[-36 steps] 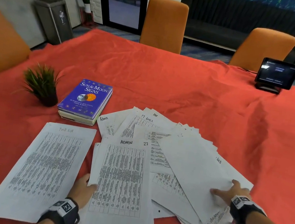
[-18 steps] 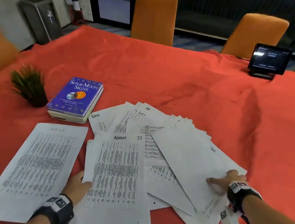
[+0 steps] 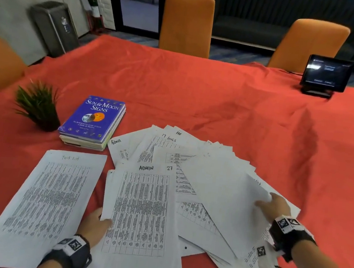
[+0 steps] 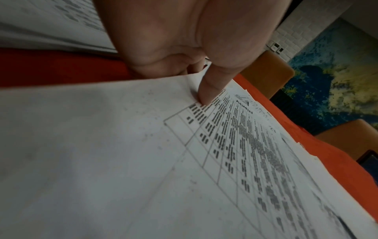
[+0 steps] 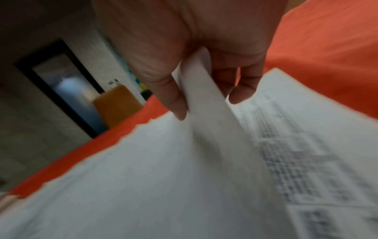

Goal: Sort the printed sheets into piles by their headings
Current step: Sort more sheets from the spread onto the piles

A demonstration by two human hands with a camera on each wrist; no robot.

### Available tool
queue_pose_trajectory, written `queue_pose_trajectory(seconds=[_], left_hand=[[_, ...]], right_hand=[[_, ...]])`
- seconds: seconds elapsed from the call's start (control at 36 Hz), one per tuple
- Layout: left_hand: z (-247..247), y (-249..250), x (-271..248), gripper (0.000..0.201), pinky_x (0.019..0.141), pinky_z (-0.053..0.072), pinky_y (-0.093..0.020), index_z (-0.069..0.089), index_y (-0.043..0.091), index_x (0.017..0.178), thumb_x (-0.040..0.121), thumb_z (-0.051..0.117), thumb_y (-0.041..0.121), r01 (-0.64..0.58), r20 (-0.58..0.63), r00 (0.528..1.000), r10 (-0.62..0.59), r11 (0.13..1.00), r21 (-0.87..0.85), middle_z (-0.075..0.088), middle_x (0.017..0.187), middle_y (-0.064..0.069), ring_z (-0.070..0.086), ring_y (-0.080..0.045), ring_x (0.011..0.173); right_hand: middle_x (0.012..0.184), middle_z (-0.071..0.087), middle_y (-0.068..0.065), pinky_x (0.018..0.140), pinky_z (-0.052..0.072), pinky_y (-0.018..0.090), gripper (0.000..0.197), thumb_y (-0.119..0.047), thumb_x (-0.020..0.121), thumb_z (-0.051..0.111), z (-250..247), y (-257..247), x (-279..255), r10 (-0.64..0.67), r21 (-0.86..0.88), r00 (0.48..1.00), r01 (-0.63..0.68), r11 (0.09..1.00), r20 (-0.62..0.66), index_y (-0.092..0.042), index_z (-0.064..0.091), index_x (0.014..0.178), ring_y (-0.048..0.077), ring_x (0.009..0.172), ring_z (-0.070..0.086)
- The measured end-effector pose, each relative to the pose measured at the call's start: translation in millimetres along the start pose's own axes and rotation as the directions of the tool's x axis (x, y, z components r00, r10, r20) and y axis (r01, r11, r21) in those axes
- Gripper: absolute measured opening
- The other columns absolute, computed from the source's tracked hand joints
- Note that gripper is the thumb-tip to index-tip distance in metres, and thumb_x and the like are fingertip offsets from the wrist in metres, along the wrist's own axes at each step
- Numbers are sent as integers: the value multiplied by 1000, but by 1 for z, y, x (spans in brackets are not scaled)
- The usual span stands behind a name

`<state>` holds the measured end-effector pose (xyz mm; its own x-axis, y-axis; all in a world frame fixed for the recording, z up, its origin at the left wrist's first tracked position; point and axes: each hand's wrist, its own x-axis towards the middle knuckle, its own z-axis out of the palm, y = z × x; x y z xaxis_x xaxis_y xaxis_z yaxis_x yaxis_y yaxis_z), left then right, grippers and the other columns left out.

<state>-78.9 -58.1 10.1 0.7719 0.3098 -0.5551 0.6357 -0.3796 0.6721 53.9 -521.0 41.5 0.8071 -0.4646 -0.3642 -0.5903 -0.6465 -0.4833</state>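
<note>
— Head view: how far along?
— Barely: one "Task list" sheet (image 3: 38, 201) lies alone at left on the bench (image 3: 197, 101); the fanned sheets (image 3: 202, 158) remain unsorted.
— Fingers?
— Left hand (image 3: 95, 226) pinches the ADMIN sheet (image 3: 140, 213), thumb on top; right hand (image 3: 273, 207) pinches a blank-faced sheet (image 3: 219, 196), its edge lifted.

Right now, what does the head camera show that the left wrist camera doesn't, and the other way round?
Only the head view shows the blue book, the small plant, the tablet, the separate sheet on the left and the right hand lifting a blank-faced sheet. Only the left wrist view shows the left thumb pressing on the paper from above, and a painted wall. Both show the left hand gripping the ADMIN sheet and the red cloth.
</note>
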Motion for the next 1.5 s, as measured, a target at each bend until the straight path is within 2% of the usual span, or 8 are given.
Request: queue_pose_trajectory(seconds=[0.25, 0.47, 0.69, 0.83, 0.94, 1.08, 1.31, 1.5], left_hand=[[6, 1, -4, 18, 81, 46, -31, 55, 22, 101, 91, 55, 8, -25, -70, 997, 22, 998, -54, 66, 98, -2, 62, -22, 89], [7, -1, -5, 17, 86, 50, -35, 60, 21, 103, 90, 54, 12, -10, -83, 997, 3, 997, -80, 69, 95, 3, 64, -16, 87], [3, 3, -1, 38, 110, 34, -40, 54, 4, 128, 99, 45, 26, 24, -98, 994, -47, 973, -228, 55, 133, -13, 50, -29, 125], [0, 8, -7, 55, 115, 26, -38, 49, 15, 136, 96, 42, 51, 84, 12, 996, -87, 907, -412, 51, 134, 1, 41, -20, 133], [-3, 7, -4, 12, 96, 43, -33, 63, 21, 97, 92, 60, 31, 56, 73, 997, -35, 950, -307, 67, 102, 6, 60, -18, 105], [-4, 5, -1, 26, 81, 50, -28, 65, 13, 110, 86, 64, 5, 8, 85, 996, 3, 991, -132, 71, 101, -4, 66, -20, 93], [-2, 10, -11, 26, 89, 45, -25, 59, 28, 96, 92, 55, 3, -189, -52, 982, 181, 951, -245, 67, 102, 11, 63, -13, 101], [-18, 48, -21, 31, 104, 42, -41, 60, 22, 115, 86, 59, 13, -278, -100, 960, 262, 836, -474, 70, 111, 0, 63, -20, 109]], right_hand=[[101, 73, 10, 80, 53, 37, 30, -24, 85, 60, -10, -75, -82, -431, -157, 876, 405, 901, -216, -20, 65, 115, 33, 92, 66], [64, 68, -9, 52, 45, 18, 18, -15, 68, 69, 50, -117, -207, -931, -189, 359, 920, 343, 61, -27, 67, 82, 11, 53, 62], [53, 55, -9, 45, 38, 15, 23, -28, 53, 73, 136, -111, -250, -795, -234, 129, 972, -16, 593, -27, 59, 71, 9, 39, 51], [84, 68, 16, 73, 56, 40, 28, -12, 80, 59, 157, -116, -260, -688, 7, 61, 995, 96, 723, -6, 58, 107, 33, 71, 67], [115, 65, 21, 97, 48, 48, 51, -25, 92, 53, 156, -117, -258, -590, 81, 27, 984, 156, 807, -17, 40, 141, 38, 103, 64], [117, 68, -2, 104, 43, 34, 49, -47, 92, 48, 137, -109, -243, -693, 157, 128, 930, 333, 710, -31, 43, 139, 16, 109, 63], [144, 42, 4, 108, 41, 41, 72, -37, 85, 69, 117, -108, -152, -433, 281, 888, 379, 881, 158, -20, 33, 145, 19, 128, 45], [115, 69, 6, 95, 52, 34, 29, -6, 88, 61, 75, -154, -148, -426, 644, 858, 156, 749, 288, -14, 61, 116, 16, 103, 65]])
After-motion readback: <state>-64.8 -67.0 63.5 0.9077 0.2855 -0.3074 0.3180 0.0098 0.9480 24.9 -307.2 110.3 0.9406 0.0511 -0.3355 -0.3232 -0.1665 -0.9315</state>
